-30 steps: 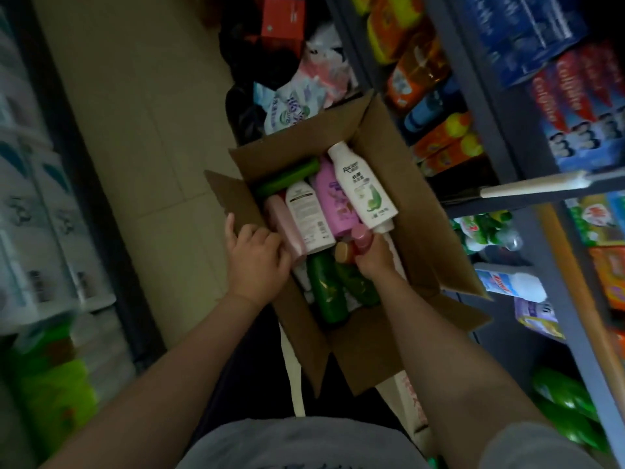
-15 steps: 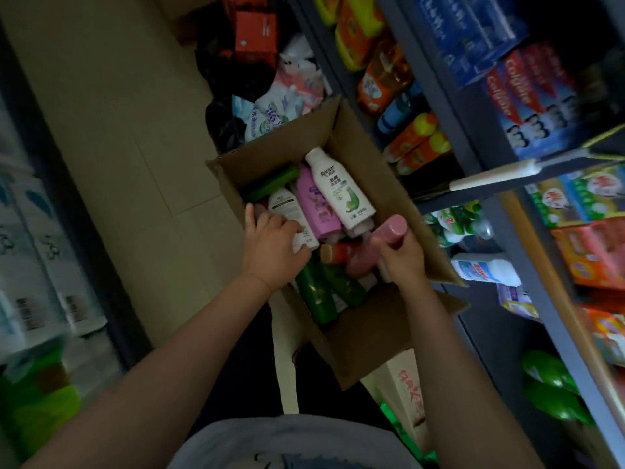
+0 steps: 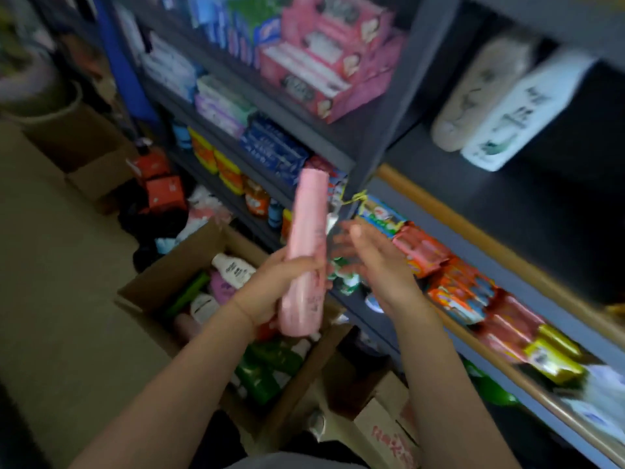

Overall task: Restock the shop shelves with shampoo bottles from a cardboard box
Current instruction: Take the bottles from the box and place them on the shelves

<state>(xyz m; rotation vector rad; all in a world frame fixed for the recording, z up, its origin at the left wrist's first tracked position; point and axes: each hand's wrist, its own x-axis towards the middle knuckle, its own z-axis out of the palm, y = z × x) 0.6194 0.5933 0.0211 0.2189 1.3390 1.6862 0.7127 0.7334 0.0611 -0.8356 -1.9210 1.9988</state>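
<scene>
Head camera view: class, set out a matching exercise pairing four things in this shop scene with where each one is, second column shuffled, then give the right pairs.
Things:
1. pink shampoo bottle
2. right hand
3. white bottle with green print
4. cardboard box

Places:
A. on the floor, open, with bottles inside
B. on the upper shelf at right
C. gripped in the left hand
D. open, just right of the pink bottle

Pairs: 1-C, 2-D, 3-B, 4-A

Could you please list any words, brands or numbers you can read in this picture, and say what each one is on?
None can be read; motion blur smears everything.
Pink bottle in the left hand: dark print, unreadable.
White bottle on the shelf: unreadable.
Pink cartons: unreadable.
Carton with red characters: unreadable.
</scene>
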